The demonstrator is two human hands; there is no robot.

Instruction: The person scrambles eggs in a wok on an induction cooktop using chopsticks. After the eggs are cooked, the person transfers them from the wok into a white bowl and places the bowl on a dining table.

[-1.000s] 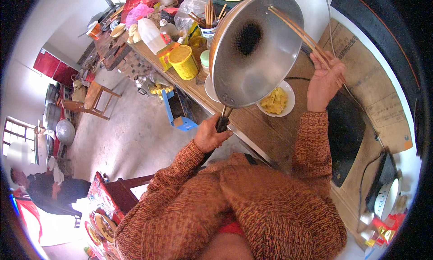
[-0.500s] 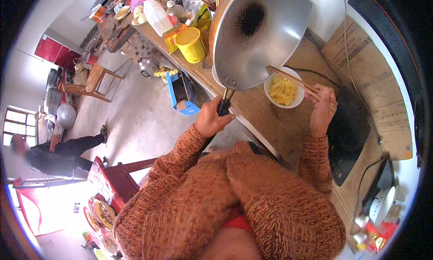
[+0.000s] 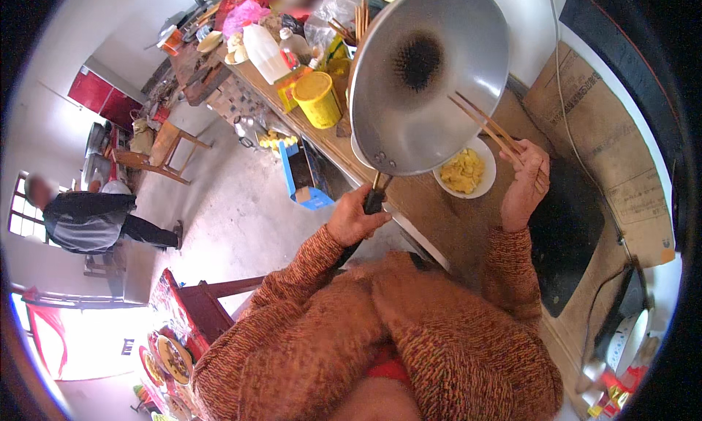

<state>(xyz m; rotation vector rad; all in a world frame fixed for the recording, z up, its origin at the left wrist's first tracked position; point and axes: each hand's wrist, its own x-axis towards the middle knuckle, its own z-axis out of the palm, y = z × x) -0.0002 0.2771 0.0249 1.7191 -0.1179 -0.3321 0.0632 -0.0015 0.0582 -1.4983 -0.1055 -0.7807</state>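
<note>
My left hand (image 3: pixel 354 218) is closed round the dark handle of a large metal wok (image 3: pixel 468 52), which is tilted up over the counter. Its inside looks bare apart from a dark scorched patch. In my right hand (image 3: pixel 525 183) is a pair of wooden chopsticks (image 3: pixel 497 131), their tips over the wok's lower right inside. Below the wok's rim stands a white bowl (image 3: pixel 488 180) holding yellow food that looks like scrambled egg (image 3: pixel 461 171). Part of the bowl is hidden behind the wok.
A dark cooktop (image 3: pixel 567 231) lies right of my right hand, with cardboard (image 3: pixel 614 143) along the wall. A yellow tub (image 3: pixel 316 103) and a plastic jug (image 3: pixel 265 54) stand on the wooden counter. On the floor sits a blue box (image 3: pixel 292 176). Another person (image 3: pixel 88 216) stands far left.
The chopstick tips have moved up and to the right, away from the bowl and over the wok's inside. The wok uncovers less of the bowl. The other person stands more upright.
</note>
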